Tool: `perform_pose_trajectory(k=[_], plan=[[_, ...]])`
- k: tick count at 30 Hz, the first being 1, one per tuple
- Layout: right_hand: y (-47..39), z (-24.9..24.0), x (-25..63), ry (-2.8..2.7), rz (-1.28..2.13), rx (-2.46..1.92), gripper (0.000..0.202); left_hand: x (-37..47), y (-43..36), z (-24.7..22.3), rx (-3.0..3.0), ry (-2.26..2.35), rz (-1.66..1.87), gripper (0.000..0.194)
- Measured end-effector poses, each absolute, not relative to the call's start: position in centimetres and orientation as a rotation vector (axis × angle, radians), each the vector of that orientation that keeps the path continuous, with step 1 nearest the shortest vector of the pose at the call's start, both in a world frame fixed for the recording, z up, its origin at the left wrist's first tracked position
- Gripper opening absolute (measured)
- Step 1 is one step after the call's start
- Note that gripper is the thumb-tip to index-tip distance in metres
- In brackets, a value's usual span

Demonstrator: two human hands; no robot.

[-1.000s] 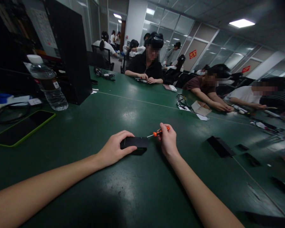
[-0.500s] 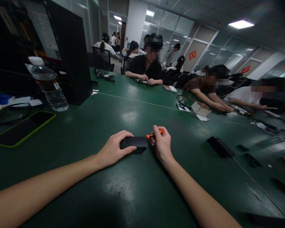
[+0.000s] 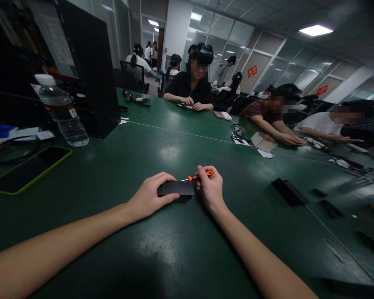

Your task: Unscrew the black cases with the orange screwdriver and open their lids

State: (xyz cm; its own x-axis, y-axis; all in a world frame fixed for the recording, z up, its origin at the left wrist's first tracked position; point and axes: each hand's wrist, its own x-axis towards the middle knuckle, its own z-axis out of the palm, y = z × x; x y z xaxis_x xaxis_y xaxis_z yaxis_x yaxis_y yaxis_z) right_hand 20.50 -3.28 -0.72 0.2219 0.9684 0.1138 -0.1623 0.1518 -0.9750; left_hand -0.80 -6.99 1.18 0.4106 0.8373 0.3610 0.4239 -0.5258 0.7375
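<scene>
Left hand (image 3: 152,192) fingers wrapped round black box (image 3: 178,187) on worktop (image 3: 112,166). Right hand (image 3: 210,187) fingers closed on orange screwdriver (image 3: 190,178), shaft by box's far edge. Work seemingly underway; amount finished unclear.

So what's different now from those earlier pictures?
The right hand has moved left with the screwdriver, whose shaft now lies along the far edge of the black piece rather than off its right end. At the back, a person's raised arms no longer show. Nothing was let go; the left hand, bottle and phone stayed put.
</scene>
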Motion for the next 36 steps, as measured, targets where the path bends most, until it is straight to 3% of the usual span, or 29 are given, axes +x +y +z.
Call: perform_pose_trajectory(k=[9, 24, 31, 36], plan=[[-3.0, -0.7, 20.9, -1.002, 1.094, -1.078, 0.046, -0.8, -6.6, 1.2, 1.983, 1.152, 0.956, 0.034], [-2.4, -0.5, 21.6, -1.014, 1.486, -1.136, 0.049, -0.8, -6.5, 1.1, 2.004, 1.162, 0.935, 0.038], [-2.0, -0.8, 22.0, -0.995, 1.365, -1.133, 0.049, -0.7, -6.6, 1.5, 1.927, 1.139, 0.985, 0.033], [-0.9, -1.7, 23.3, -1.032, 1.159, -1.185, 0.049, -0.7, -5.6, 1.2, 1.424, 1.063, 1.115, 0.041]])
